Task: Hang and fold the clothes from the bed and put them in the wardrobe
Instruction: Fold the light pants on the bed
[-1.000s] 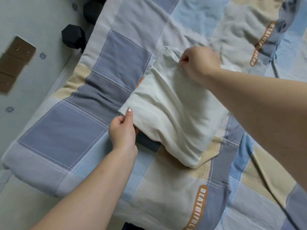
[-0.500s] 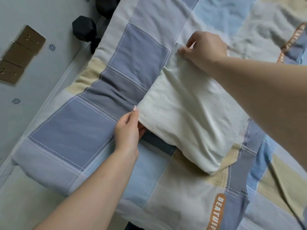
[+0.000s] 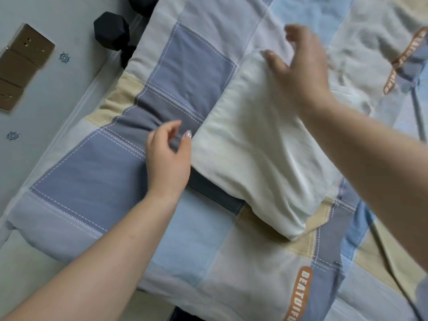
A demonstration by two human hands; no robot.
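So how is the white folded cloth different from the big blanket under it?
The white folded cloth is plain and small; the blanket is patchwork in blue, grey and tan. The cloth is folded into a bundle; the blanket lies spread out. The blanket has orange lettering; the cloth shows none. Both look soft and wrinkled.

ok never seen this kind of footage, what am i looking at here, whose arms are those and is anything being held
This is no machine: a person wears a camera on the head, so you look forward and down along their own two bare arms. There is only this one view. Below is a bed with a patchwork quilt in blue, grey and beige. On the quilt lies a cream garment, folded into a rough rectangle. The left hand sits at the garment's near-left edge, fingers loosely curled, gripping nothing. The right hand is blurred over the far corner, fingers spread, so nothing is held right now. On the floor beside the bed are a black dumbbell and some cardboard.
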